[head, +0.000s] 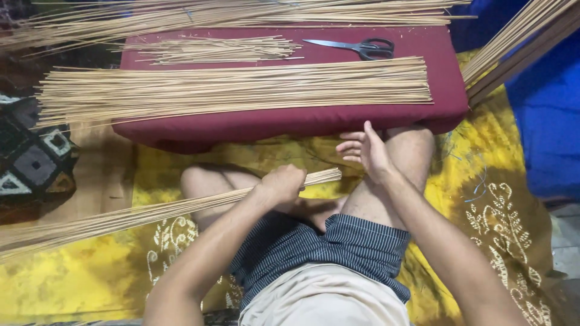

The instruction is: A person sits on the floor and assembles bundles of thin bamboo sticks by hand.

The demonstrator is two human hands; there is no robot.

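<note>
Bamboo sticks (151, 212) in a long thin bundle lie in the grip of the left hand (282, 184), fist closed around them near one end – the short ends poke out just past the knuckles toward the right hand (364, 152), the long part trailing far out to the left. That right hand is open, fingers spread, holding nothing, just beside the bundle's tips. Beyond both hands sits a dark red cushion (338, 118) carrying a wide sheaf of sticks (241, 89), a smaller loose pile (217, 49) and scissors (356, 46) – all well apart from the hands
</note>
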